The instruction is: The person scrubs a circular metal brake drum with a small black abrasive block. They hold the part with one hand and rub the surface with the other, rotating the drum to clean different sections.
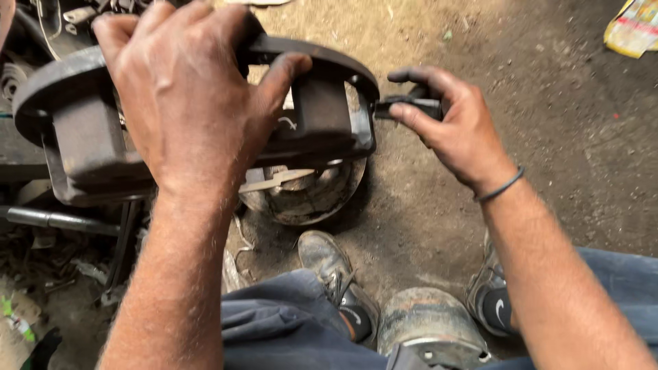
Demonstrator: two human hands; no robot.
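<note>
My left hand [185, 96] grips a large dark metal brake assembly [322, 116], a curved plate with blocky shoes, holding it up above the ground. At the assembly's right edge my right hand [456, 127] pinches a small dark tool or bolt [411, 106] between thumb and fingers. The tip of that small piece meets the rim of the metal part. Both hands are grimy with grease.
Below the assembly lies a worn round metal drum [301, 195] on the dirt floor. A second rusty drum [432, 325] sits between my shoes [336, 274]. Metal rods and scrap [62, 219] lie at the left. A yellow wrapper [634, 27] is at the top right.
</note>
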